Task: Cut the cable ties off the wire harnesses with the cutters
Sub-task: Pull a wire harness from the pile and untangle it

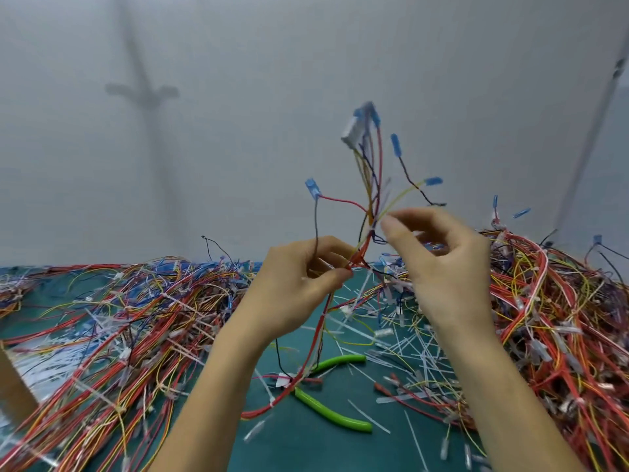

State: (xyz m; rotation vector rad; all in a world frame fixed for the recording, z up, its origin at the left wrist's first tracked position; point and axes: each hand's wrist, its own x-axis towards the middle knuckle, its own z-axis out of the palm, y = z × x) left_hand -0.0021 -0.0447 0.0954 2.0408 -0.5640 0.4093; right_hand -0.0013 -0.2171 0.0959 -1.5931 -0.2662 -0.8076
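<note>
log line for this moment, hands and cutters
left hand: pinches harness low | right hand: pinches harness higher | cutters: lying on mat, not in hand

Soft, even light, faint blurred shadows on the grey wall (238,148), motion blur throughout, wide-angle bending at edges

The cutters (332,412) have glossy green plastic handle sleeves. The worktop (306,447) is a matt, smooth green mat, strewn with translucent white plastic tie offcuts (369,417); the wire harnesses (136,318) wear smooth coloured plastic insulation.
</note>
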